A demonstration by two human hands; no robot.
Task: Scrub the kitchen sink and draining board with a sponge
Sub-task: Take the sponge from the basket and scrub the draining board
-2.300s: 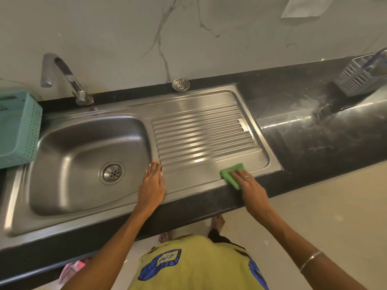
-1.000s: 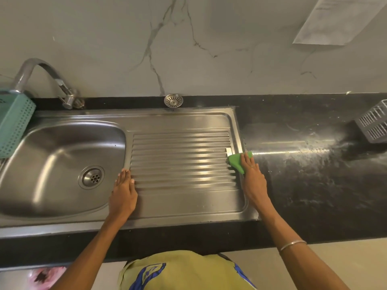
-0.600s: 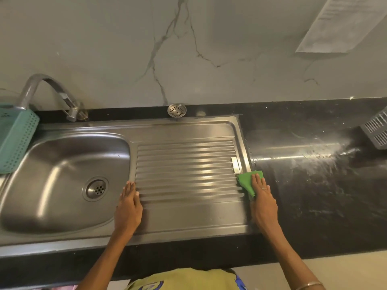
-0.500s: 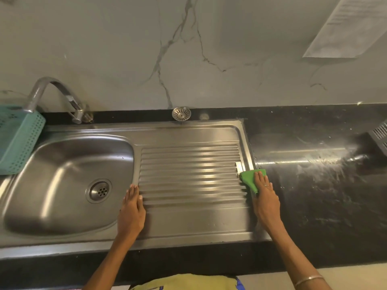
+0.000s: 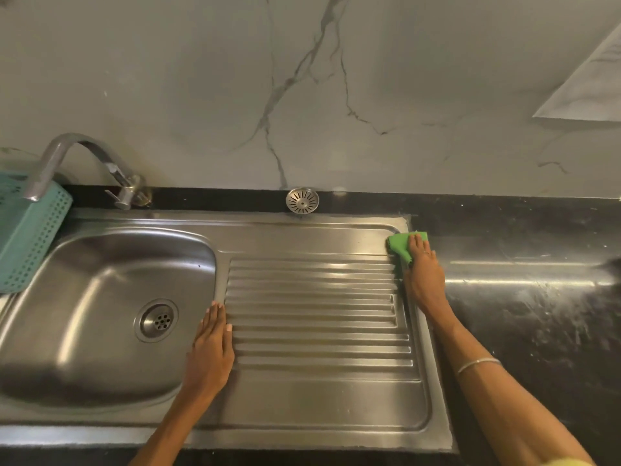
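The green sponge [image 5: 401,246] lay at the far right corner of the draining board [image 5: 319,391], on the raised rim where steel meets the black counter [image 5: 524,331]. The right hand [image 5: 424,277] pressed it flat, fingers straight and close together on top of it, not curled round it. Half a second before, the sponge had been midway along the right rim; two seconds before, at the near right corner. It had therefore travelled the length of that edge, front to back. In my judgement the right rim was done or nearly so, while the back rim, the ribbed centre and the sink basin [image 5: 100,314] remained to be scrubbed.

The left hand [image 5: 211,348] rested flat on the strip between basin and ribs, fingers straight and together, holding nothing; it had not shifted over the interval and appeared to serve as a brace.

Around the work: a tap [image 5: 84,156] behind the basin, a teal basket [image 5: 30,240] overhanging the basin's left edge, a loose strainer [image 5: 302,200] on the counter just behind the back rim, and pale streaks on the counter to the right. The strainer sat just beside the path of a stroke along the back rim and could be knocked. The basket would obstruct the basin's left side.
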